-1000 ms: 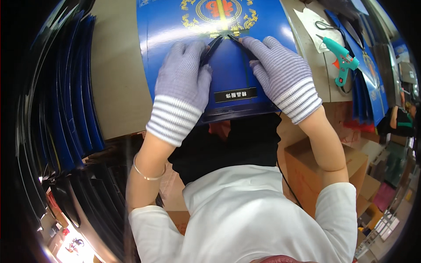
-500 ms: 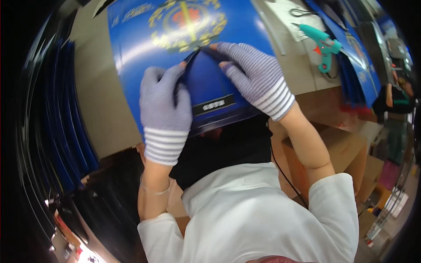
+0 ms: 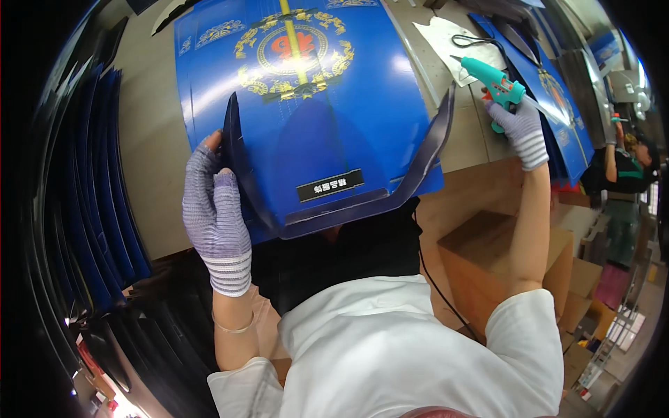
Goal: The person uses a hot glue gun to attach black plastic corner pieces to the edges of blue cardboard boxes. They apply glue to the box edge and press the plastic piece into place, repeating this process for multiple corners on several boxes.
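A large glossy blue printed sheet, with a gold and red emblem and a small black label, lies before me. Along its near edge a dark strip bends into a U, its two ends standing up at the sides. My left hand, in a purple knitted glove with bare fingertips, pinches the strip's left end between thumb and fingers. Over to the right, my right hand, gloved alike, has its fingers round the handle of a teal glue gun. The strip's right end stands free of both hands.
White paper and a black cord lie beside the glue gun. More blue printed pieces are at the right, and a stack of blue sheets fills the left. Cardboard boxes stand below the table. Another person is at far right.
My right hand has let go of the strip and moved right to the glue gun. The strip's ends, drawn together before, now spread apart. My left hand has moved left.
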`<state>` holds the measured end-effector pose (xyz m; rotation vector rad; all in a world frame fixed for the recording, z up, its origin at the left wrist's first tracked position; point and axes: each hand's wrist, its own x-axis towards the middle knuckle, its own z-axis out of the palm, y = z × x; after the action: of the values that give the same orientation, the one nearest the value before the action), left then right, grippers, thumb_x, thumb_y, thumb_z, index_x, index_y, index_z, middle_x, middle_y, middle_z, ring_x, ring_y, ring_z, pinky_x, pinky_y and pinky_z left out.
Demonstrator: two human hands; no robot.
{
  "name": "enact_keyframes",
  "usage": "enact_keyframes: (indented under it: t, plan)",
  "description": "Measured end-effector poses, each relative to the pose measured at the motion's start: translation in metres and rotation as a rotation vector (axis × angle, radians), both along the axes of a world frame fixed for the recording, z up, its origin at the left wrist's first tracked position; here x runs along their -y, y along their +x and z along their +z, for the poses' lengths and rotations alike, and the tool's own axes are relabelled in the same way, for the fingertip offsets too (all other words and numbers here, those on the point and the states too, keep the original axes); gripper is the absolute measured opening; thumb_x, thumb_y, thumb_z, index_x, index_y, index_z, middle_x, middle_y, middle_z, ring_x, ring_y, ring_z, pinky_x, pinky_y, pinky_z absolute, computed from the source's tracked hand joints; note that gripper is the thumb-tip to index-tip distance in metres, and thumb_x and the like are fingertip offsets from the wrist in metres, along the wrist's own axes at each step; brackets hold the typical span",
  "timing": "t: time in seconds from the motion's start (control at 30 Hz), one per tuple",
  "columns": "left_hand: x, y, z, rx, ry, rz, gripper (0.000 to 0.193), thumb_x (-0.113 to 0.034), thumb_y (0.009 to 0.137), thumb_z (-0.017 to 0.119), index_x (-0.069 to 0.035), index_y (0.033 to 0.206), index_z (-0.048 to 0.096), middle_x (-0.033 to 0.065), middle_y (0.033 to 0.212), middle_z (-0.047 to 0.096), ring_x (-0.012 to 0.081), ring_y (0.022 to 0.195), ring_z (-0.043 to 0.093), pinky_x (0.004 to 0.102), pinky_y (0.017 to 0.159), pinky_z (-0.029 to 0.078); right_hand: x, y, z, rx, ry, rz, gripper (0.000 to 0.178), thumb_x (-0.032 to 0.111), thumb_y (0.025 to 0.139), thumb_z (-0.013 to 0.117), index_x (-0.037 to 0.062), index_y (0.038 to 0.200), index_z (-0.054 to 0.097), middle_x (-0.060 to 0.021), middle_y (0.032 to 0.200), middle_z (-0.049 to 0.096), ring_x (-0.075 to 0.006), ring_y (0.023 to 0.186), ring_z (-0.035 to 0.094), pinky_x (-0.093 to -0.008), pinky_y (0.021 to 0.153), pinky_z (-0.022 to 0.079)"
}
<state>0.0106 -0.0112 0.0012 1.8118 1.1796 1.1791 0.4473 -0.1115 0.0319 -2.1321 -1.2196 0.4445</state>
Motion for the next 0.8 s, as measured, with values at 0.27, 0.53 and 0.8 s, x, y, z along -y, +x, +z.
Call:
enact_keyframes:
  t: [0.27, 0.53, 0.8]
  plan:
    - [-0.001, -0.004, 0.003, 0.244, -0.075, 0.044, 0.035, -0.007, 0.098, 0.055, 0.005, 0.13, 0.057, 0.0165, 0.13, 0.062, 0.0246, 0.122, 0.057, 0.0357, 0.109, 0.04, -0.024, -0.053, 0.072, 0.018, -0.021, 0.206, 0.035, 0.021, 0.085, 0.077, 0.0031, 0.114, 0.067, -0.0025, 0.104, 0.068, -0.0123, 0.094, 0.063, -0.0268, 0.08, 0.05]
    - [0.0, -0.009, -0.012, 0.376, -0.032, 0.049, 0.033, -0.003, 0.096, 0.053, 0.002, 0.128, 0.06, 0.0129, 0.127, 0.064, 0.02, 0.117, 0.06, 0.0317, 0.102, 0.045, -0.07, -0.19, 0.049, 0.159, 0.001, 1.048, 0.041, 0.036, 0.065, 0.088, 0.0054, 0.074, 0.063, -0.0095, 0.087, 0.063, -0.0286, 0.085, 0.06, -0.0402, 0.077, 0.048]
    - [0.0, -0.011, -0.016, 0.384, -0.012, 0.047, 0.035, -0.001, 0.094, 0.053, 0.002, 0.128, 0.06, 0.0114, 0.126, 0.064, 0.0164, 0.111, 0.06, 0.0297, 0.097, 0.048, -0.08, -0.208, 0.046, 0.311, -0.09, 1.161, 0.043, 0.039, 0.061, 0.088, 0.0056, 0.073, 0.063, -0.009, 0.078, 0.058, -0.0304, 0.079, 0.055, -0.0421, 0.077, 0.045]
